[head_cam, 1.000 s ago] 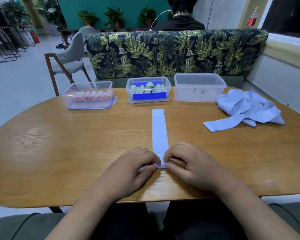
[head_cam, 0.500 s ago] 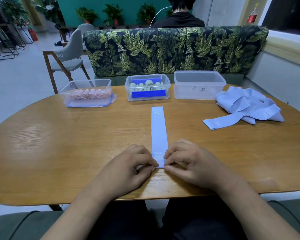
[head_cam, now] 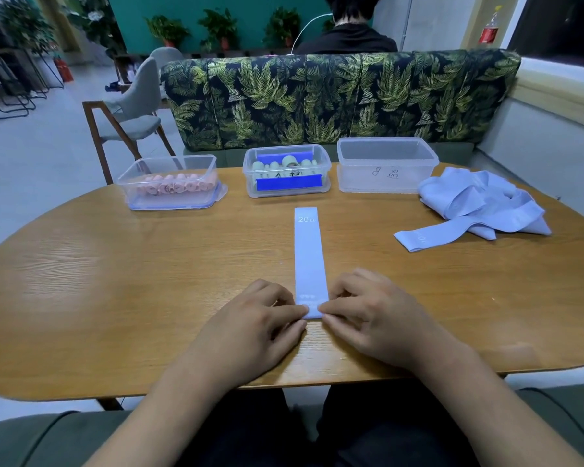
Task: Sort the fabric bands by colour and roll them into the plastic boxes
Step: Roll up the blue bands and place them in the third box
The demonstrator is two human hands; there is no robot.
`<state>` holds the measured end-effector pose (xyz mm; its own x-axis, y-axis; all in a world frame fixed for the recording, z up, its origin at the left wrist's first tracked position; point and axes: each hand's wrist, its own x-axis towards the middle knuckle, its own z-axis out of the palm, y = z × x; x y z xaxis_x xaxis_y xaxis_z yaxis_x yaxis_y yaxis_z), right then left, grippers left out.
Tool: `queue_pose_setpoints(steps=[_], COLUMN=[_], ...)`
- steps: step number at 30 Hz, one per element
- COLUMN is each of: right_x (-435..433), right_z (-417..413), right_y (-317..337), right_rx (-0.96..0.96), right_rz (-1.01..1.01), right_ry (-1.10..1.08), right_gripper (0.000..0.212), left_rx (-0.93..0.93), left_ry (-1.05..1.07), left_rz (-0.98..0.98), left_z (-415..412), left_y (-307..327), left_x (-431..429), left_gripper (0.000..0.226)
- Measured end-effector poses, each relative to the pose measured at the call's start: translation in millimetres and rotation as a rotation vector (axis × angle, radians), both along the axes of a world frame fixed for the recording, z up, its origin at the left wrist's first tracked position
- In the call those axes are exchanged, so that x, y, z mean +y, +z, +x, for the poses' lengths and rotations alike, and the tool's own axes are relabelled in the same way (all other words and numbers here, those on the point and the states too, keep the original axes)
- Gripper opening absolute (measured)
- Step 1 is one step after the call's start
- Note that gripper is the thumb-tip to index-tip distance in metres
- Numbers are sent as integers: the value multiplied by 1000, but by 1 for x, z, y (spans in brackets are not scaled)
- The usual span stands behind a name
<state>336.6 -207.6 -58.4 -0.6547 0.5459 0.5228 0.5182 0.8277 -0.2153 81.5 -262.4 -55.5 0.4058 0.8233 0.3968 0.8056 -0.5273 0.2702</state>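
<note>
The left hand (head_cam: pixel 250 326) and right hand (head_cam: pixel 375 318) each pinched, fingertips curled, the near end of one flat pale-blue fabric band (head_cam: pixel 309 254) before three clear plastic boxes (head_cam: pixel 285 194).

This looks like a café or a lounge with many seats. A long sofa (head_cam: pixel 338 99) with a green leaf print stands behind the wooden tabletop (head_cam: pixel 115 298). 1 person (head_cam: pixel 348 35) in black sits on its far side, back turned. 1 grey chair (head_cam: pixel 132 106) with wooden legs stands at the left on a pale floor (head_cam: pixel 31 156). Potted plants (head_cam: pixel 220 26) line a teal wall (head_cam: pixel 250 8). Black metal chairs (head_cam: pixel 11 92) stand far off.
</note>
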Motion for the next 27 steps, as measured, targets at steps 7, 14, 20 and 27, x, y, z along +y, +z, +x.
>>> queue_pose_setpoints(steps=[7, 14, 20, 27], right_x=[-1, 0, 0, -2], right_z=[1, -1, -2, -3], right_y=[1, -2, 1, 4], right_rx=[-37, -18, -62, -104], right_rz=[45, -10, -55, -66], right_ry=[44, -55, -109, -170], right_gripper=[17, 19, 26, 30], left_rx=[56, 100, 92, 64], left_ry=[30, 92, -6, 12], left_rz=[-15, -81, -2, -18], left_z=[0, 1, 2, 2], left_y=[-2, -1, 6, 4], left_x=[1, 4, 1, 4], left_gripper=[34, 50, 32, 34])
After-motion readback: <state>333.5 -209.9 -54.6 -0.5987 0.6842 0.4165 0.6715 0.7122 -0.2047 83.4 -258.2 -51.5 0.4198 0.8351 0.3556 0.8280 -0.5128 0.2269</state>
